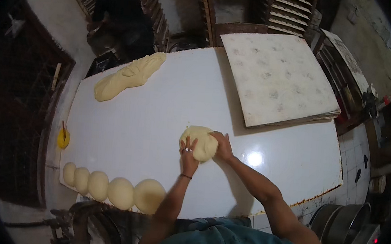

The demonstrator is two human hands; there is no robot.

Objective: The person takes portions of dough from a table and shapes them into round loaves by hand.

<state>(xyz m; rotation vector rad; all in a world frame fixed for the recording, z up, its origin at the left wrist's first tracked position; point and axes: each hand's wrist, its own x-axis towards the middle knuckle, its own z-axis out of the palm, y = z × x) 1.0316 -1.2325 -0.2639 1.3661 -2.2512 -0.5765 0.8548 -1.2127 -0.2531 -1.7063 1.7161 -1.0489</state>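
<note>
A pale lump of dough (pixel 202 140) sits on the white tabletop (pixel 150 109), between my two hands. My left hand (pixel 188 153), with a ring and a thin wrist band, rests on its near left part, fingers spread over the surface. My right hand (pixel 221 145) grips the lump's right side with curved fingers. Several smooth round dough balls (pixel 121 193) stand in a row along the near left edge, beside my left forearm. A long irregular mass of dough (pixel 125 77) lies at the back left.
A stack of pale, spotted boards (pixel 279 78) covers the back right. A yellow bowl (pixel 63 139) is at the left edge. Beyond the back stands a person in dark clothing (pixel 118 17), near slatted racks (pixel 287 12). Large metal pots (pixel 343 230) stand at the lower right.
</note>
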